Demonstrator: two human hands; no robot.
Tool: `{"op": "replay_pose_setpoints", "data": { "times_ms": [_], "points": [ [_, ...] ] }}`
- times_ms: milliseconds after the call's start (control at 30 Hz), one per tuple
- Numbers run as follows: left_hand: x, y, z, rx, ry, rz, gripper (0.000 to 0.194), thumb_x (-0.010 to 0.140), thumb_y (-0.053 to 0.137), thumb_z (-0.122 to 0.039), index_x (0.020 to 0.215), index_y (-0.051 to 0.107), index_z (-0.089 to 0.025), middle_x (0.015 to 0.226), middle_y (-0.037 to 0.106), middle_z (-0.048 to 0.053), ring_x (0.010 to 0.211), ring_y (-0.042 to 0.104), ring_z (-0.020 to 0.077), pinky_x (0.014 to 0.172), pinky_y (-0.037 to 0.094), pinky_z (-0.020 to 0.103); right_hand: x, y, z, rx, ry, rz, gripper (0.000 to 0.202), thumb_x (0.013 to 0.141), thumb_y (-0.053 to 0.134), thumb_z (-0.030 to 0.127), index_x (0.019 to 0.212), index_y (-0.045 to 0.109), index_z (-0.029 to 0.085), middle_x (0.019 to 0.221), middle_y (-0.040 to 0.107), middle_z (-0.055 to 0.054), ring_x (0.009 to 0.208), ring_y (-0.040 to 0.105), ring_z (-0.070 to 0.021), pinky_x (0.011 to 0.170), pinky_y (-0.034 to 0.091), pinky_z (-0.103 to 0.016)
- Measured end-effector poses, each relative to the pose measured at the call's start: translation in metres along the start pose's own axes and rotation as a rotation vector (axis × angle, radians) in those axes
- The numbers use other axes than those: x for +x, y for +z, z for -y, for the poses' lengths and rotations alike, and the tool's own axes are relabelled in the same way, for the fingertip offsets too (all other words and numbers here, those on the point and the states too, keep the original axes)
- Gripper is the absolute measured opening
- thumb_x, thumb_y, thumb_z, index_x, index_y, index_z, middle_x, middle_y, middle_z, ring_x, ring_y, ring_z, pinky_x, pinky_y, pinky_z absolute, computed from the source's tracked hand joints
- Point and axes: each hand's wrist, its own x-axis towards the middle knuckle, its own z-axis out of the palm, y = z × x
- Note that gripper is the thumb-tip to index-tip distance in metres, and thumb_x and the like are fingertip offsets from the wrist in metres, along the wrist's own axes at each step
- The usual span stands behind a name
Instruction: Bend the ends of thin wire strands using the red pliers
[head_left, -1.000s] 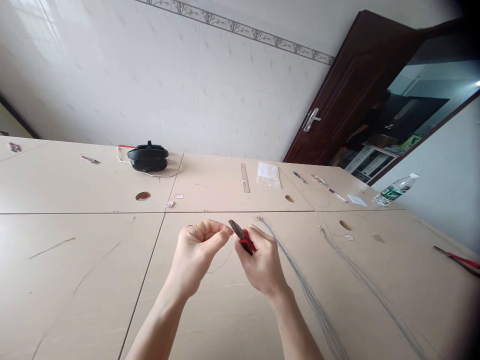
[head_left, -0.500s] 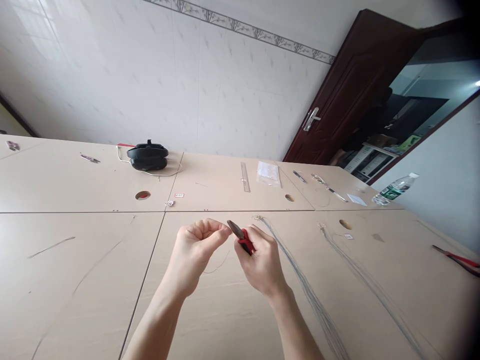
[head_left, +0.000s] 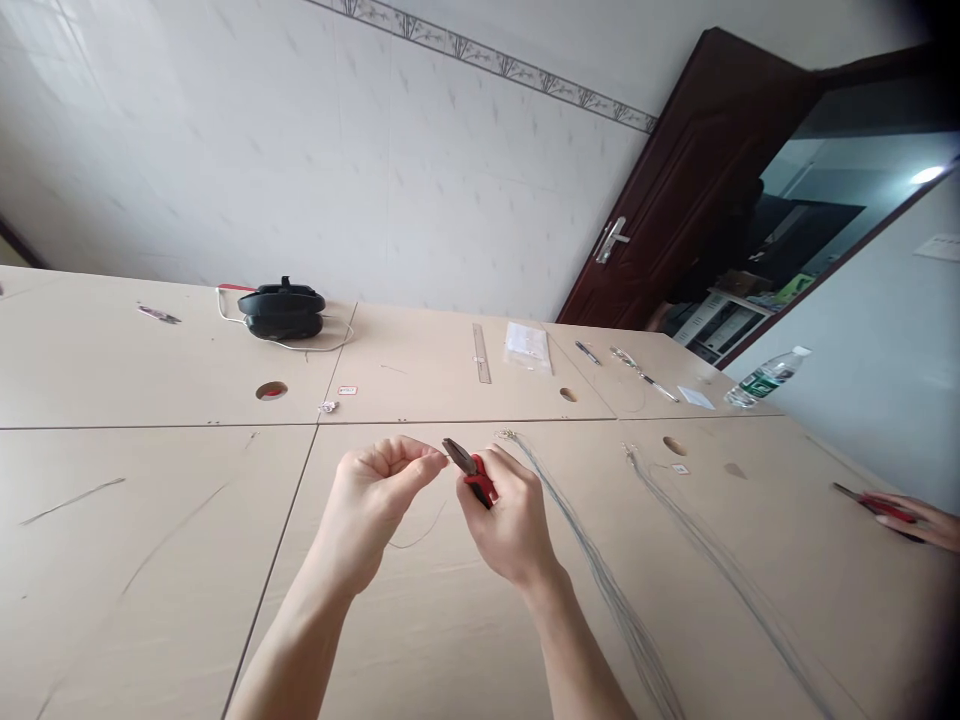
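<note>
My left hand [head_left: 382, 505] is closed in a pinch, thumb against forefinger, at the tip of a thin wire [head_left: 424, 535] whose loose length curves below, between my hands. In my right hand [head_left: 514, 510] is a pair of red-handled pliers [head_left: 469, 465], its dark jaws pointing up and left, close beside my left fingertips. The wire's tip is too small to make out. Right of my hands lies a bundle of long thin grey wires [head_left: 592, 545] with small metal ends at the top.
A second wire bundle [head_left: 720, 560] lies farther right. At the right edge another person's hand [head_left: 934, 522] is on red-handled pliers [head_left: 889, 508]. Toward the back are a black headset-like object [head_left: 285, 312], a ruler [head_left: 481, 355], a plastic bag [head_left: 528, 347], a pen [head_left: 588, 353] and a water bottle [head_left: 769, 378].
Another person's hand has come in from the right onto the pliers there. The whole view has shifted slightly; my hands keep nearly the same pose, the pliers still beside my left fingertips.
</note>
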Motion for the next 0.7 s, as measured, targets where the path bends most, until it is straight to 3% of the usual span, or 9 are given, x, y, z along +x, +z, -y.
{"op": "replay_pose_setpoints", "data": {
  "times_ms": [200, 400, 700],
  "points": [
    [0.001, -0.003, 0.000, 0.044, 0.011, 0.003, 0.026, 0.077, 0.071, -0.041, 0.069, 0.063, -0.017, 0.050, 0.028, -0.008, 0.049, 0.018, 0.0071, 0.046, 0.013, 0.024, 0.002, -0.015, 0.003, 0.293, 0.155, 0.006, 0.011, 0.091, 0.055, 0.028, 0.087, 0.061, 0.020, 0.074, 0.055, 0.000, 0.067, 0.051, -0.0145, 0.065, 0.042, -0.027],
    [-0.002, -0.001, -0.001, 0.086, 0.020, 0.087, 0.027, 0.079, 0.069, -0.041, 0.069, 0.063, -0.017, 0.052, 0.032, -0.007, 0.049, 0.016, 0.0064, 0.045, 0.012, 0.023, 0.002, -0.020, 0.009, 0.496, 0.262, 0.096, 0.022, 0.092, 0.057, 0.040, 0.086, 0.064, 0.021, 0.068, 0.050, 0.002, 0.061, 0.044, -0.0123, 0.056, 0.037, -0.025],
    [0.000, 0.000, 0.001, 0.087, 0.041, 0.117, 0.026, 0.078, 0.068, -0.040, 0.069, 0.063, -0.017, 0.053, 0.034, -0.007, 0.049, 0.017, 0.0064, 0.044, 0.014, 0.022, 0.003, -0.020, 0.011, 0.568, 0.292, 0.179, 0.020, 0.091, 0.058, 0.036, 0.079, 0.059, 0.020, 0.066, 0.045, 0.002, 0.059, 0.039, -0.0116, 0.053, 0.033, -0.025]
  ]
}}
